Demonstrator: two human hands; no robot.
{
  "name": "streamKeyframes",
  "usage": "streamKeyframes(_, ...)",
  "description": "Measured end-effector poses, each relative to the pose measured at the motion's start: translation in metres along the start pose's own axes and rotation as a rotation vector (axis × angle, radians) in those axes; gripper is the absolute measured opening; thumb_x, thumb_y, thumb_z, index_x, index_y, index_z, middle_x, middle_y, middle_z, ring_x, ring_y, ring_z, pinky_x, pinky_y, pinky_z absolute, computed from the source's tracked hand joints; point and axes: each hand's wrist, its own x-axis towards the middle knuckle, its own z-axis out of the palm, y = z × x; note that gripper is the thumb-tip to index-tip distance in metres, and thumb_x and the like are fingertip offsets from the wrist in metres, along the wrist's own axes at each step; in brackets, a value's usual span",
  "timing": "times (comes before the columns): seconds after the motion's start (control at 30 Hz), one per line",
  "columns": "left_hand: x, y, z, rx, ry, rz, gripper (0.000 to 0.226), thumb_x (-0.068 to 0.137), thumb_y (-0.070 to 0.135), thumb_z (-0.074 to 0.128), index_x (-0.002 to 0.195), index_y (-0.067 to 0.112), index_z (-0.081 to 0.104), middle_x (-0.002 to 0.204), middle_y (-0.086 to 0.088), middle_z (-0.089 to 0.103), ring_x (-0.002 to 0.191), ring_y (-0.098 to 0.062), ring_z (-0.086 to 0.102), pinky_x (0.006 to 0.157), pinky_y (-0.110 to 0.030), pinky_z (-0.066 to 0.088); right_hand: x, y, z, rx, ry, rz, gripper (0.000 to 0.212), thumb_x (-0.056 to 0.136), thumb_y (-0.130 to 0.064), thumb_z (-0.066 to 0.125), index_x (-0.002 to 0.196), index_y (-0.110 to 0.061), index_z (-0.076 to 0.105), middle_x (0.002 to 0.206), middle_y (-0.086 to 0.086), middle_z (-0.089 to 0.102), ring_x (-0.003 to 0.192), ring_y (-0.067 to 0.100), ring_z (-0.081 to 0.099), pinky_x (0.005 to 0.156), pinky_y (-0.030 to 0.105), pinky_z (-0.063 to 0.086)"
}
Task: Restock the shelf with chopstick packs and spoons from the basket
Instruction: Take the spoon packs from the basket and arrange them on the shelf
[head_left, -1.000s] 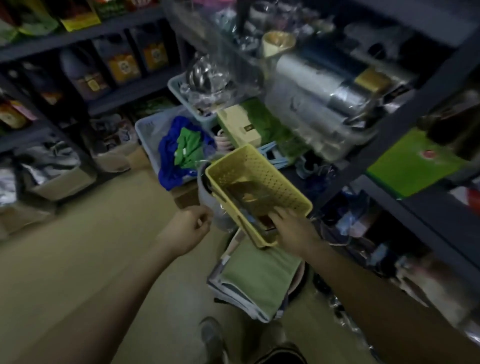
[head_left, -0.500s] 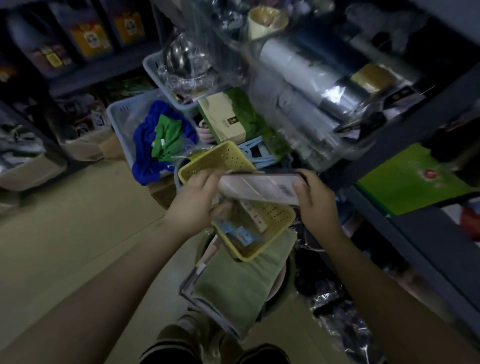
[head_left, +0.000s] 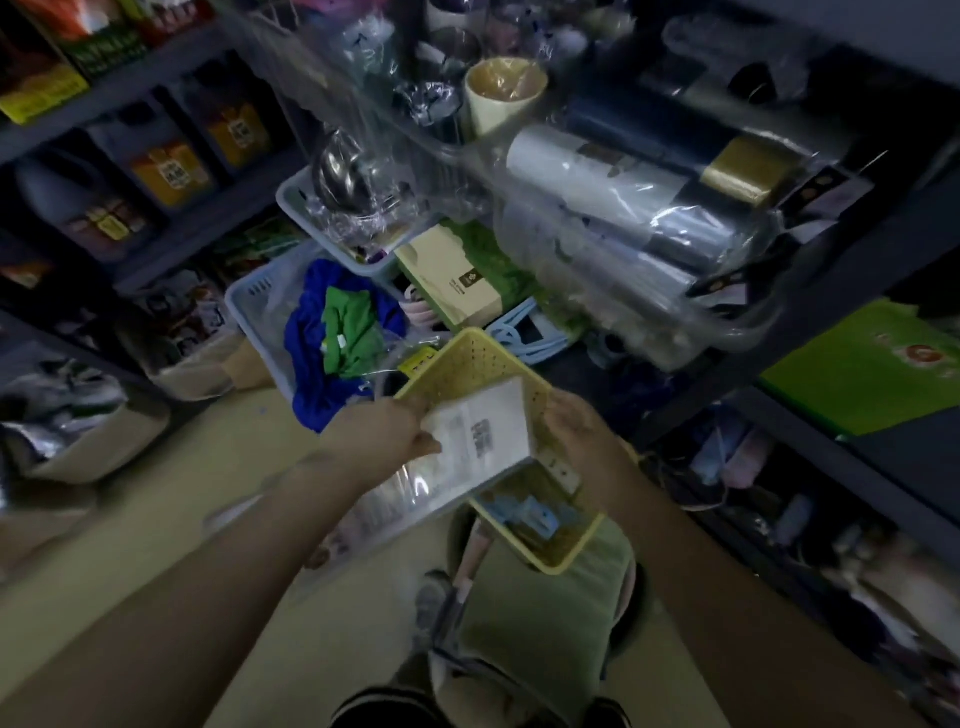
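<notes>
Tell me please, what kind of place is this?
Probably a small household-goods shop or its stockroom: dark metal shelves crowded with plastic-wrapped rolls, wrapped cups and baskets of packaged goods.

L hand (head_left: 387, 434) & R hand (head_left: 582, 434) both gripping, arms fwd

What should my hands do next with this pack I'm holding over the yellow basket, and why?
Probably lift the clear-wrapped pack with the white label clear of the yellow perforated plastic basket and carry it up toward the dark metal shelf on the right. The left hand and right hand both grip it, and it sits above the basket rim, not yet on the shelf.
</notes>
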Motion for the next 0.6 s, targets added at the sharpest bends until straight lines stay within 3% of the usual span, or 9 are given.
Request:
streamKeyframes(0.07,0.007,-0.021,0.019,0.078,0.001,-0.057,0.047,0.091,0.047,0.043,0.121,0.012,0.039,0.106,-0.013,0.063,0.09,-0.032,0.062,0.065,-0.038,0.047,0.022,0.02,0.016,-0.081,-0.045,0.181,0.043,0.097,-0.019,0.046,0.139,-0.01,0.039,0.133,0.005,0.046,0.126,0.02,0.045,0.092,0.025,0.037)
streamKeyframes(0.13,0.016,-0.043,0.032,0.114,0.052,-0.055,0.049,0.091,0.048,0.04,0.123,0.011,0.036,0.103,-0.011,0.063,0.085,-0.031,0.062,0.06,-0.036,0.045,0.045,0.044,0.033,-0.161,-0.096,0.353,0.046,0.097,-0.027,0.046,0.138,-0.007,0.041,0.143,0.009,0.043,0.132,0.027,0.042,0.097,0.029,0.038)
streamKeyframes(0.2,0.025,-0.058,0.039,0.115,0.099,-0.062,0.053,0.092,0.048,0.038,0.129,0.01,0.032,0.104,-0.012,0.062,0.084,-0.032,0.062,0.056,-0.033,0.039,0.066,0.07,0.052,-0.328,-0.117,0.421,0.048,0.095,-0.03,0.047,0.134,-0.002,0.045,0.141,0.018,0.046,0.127,0.031,0.047,0.101,0.033,0.043)
streamKeyframes(0.27,0.033,-0.064,0.04,0.07,0.137,-0.062,0.051,0.091,0.048,0.039,0.124,0.01,0.035,0.101,-0.014,0.062,0.082,-0.034,0.062,0.055,-0.033,0.036,0.084,0.088,0.07,-0.549,-0.162,0.416,0.058,0.094,-0.036,0.047,0.142,-0.005,0.036,0.148,0.013,0.039,0.132,0.028,0.041,0.103,0.028,0.035)
streamKeyframes(0.33,0.039,-0.066,0.039,-0.001,0.212,-0.006,0.046,0.088,0.048,0.048,0.111,0.009,0.043,0.09,-0.012,0.064,0.073,-0.034,0.063,0.05,-0.033,0.038,0.098,0.1,0.083,-0.618,-0.084,0.428,0.077,0.087,-0.05,0.053,0.147,-0.011,0.025,0.153,0.009,0.031,0.137,0.027,0.035,0.107,0.031,0.032)
streamKeyframes(0.43,0.046,-0.072,0.045,0.032,0.441,0.174,0.041,0.077,0.047,0.056,0.086,0.008,0.05,0.058,-0.006,0.063,0.039,-0.027,0.056,0.033,-0.025,0.038,0.113,0.107,0.088,-0.644,0.045,0.492,0.081,0.084,-0.057,0.053,0.143,-0.006,0.03,0.147,0.014,0.039,0.131,0.03,0.042,0.106,0.037,0.036)
streamKeyframes(0.53,0.052,-0.072,0.05,0.02,0.476,0.241,0.044,0.076,0.052,0.041,0.087,0.011,0.053,0.057,-0.002,0.064,0.036,-0.026,0.056,0.03,-0.021,0.035,0.119,0.116,0.08,-0.614,0.16,0.585,0.089,0.081,-0.064,0.05,0.144,-0.006,0.027,0.15,0.016,0.035,0.135,0.031,0.038,0.105,0.037,0.035)
streamKeyframes(0.6,0.055,-0.068,0.053,-0.006,0.474,0.301,0.04,0.078,0.051,0.04,0.087,0.013,0.047,0.059,-0.004,0.063,0.036,-0.026,0.055,0.031,-0.024,0.039,0.116,0.121,0.072,-0.603,0.143,0.611,0.091,0.079,-0.066,0.051,0.146,-0.009,0.027,0.152,0.014,0.032,0.137,0.031,0.034,0.107,0.037,0.033)
